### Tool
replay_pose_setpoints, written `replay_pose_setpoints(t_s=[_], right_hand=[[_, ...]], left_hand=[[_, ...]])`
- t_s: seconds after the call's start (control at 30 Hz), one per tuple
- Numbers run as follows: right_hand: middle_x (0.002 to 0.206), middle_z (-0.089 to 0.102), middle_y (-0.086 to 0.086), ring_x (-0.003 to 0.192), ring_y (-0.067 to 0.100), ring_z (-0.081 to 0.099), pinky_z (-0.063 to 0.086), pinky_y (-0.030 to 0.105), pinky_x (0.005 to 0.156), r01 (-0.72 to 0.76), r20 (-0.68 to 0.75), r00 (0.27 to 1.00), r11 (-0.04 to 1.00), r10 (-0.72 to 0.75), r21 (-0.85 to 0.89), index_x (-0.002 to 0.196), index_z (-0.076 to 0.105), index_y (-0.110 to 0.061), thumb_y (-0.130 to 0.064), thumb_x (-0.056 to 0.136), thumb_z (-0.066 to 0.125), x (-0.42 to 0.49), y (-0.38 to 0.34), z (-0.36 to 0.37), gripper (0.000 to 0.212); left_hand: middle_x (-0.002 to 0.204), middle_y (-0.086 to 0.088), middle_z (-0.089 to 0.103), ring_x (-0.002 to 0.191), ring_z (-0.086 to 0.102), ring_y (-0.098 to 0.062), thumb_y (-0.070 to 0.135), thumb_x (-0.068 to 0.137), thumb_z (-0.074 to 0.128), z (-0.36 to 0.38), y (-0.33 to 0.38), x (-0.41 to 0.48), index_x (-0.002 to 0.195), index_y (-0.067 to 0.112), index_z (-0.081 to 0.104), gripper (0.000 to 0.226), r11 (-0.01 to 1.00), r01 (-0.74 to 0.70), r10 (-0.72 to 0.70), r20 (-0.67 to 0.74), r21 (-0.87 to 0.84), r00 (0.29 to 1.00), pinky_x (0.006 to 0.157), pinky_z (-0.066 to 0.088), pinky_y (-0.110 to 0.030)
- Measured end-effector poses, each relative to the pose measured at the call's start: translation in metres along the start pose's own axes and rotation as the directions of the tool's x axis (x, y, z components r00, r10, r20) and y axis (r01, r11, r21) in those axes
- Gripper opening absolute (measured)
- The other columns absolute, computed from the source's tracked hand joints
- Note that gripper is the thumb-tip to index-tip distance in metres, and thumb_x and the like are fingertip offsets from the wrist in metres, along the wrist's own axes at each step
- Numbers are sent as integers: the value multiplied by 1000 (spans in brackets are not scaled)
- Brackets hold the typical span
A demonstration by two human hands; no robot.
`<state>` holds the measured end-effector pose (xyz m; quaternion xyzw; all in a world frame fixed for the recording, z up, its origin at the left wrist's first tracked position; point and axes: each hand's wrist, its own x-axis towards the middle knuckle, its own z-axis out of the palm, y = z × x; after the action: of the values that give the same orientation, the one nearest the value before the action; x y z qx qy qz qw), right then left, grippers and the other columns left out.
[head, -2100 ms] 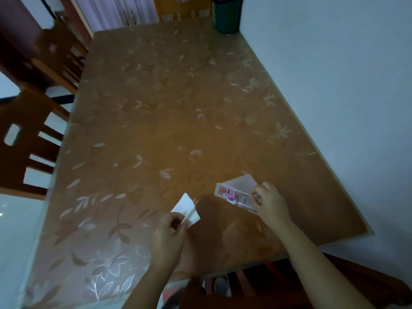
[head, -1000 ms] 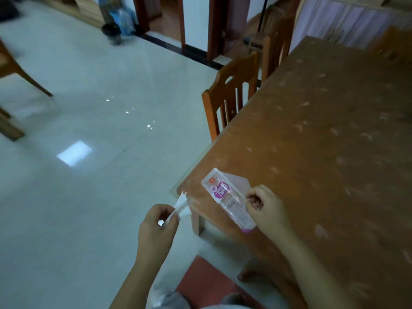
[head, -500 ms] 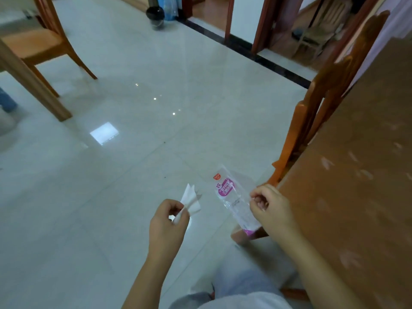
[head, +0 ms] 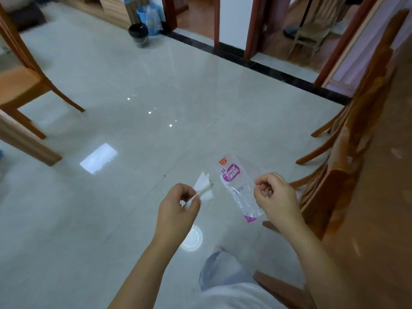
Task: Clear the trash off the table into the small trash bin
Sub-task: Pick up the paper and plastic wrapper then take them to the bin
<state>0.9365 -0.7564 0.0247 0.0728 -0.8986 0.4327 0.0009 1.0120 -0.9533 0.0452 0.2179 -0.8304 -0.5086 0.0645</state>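
Observation:
My left hand [head: 178, 206] pinches a crumpled white paper scrap [head: 203, 188] between thumb and fingers. My right hand [head: 275, 198] grips the edge of a clear plastic wrapper [head: 239, 186] with a purple label, which hangs out to its left. Both hands are held out over the tiled floor, away from the brown table [head: 388, 197] at the right. A small dark bin [head: 138, 34] with a black liner stands far off on the floor, near the doorway at the top.
Wooden chairs [head: 347, 157] line the table's left side. Another wooden chair [head: 24, 85] and a wooden leg stand at the left. A dark threshold strip and door frames [head: 252, 30] cross the back. My knee in pale trousers [head: 223, 275] shows below.
The view has swung left from the table to the open floor. Both hands lifted the paper scrap and wrapper off the table and carried them out over the tiles.

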Motion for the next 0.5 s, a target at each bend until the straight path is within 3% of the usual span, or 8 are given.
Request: replay_pose_setpoints(t_s=[0.13,0.5], right_hand=[[72,51,-11,69,3,50,37,8,59,-21,-78,997,1000,22,9,73,56,-18,3,72,62,61,-1,-7,23],[69,51,-6,65,8,49,39,8,58,-187,-257,949,982,180,-3,75,57,-15,4,74,62,224,1,5,20]], left_hand=[[74,8,58,58,47,4,6,79,61,14,24,81,75,18,56,15,998,-60,59,45,8,997,55,36,-8],[72,5,58,55,45,1,4,77,64,63,62,301,72,14,56,14,989,-142,144,252,-26,957,53,37,-11]])
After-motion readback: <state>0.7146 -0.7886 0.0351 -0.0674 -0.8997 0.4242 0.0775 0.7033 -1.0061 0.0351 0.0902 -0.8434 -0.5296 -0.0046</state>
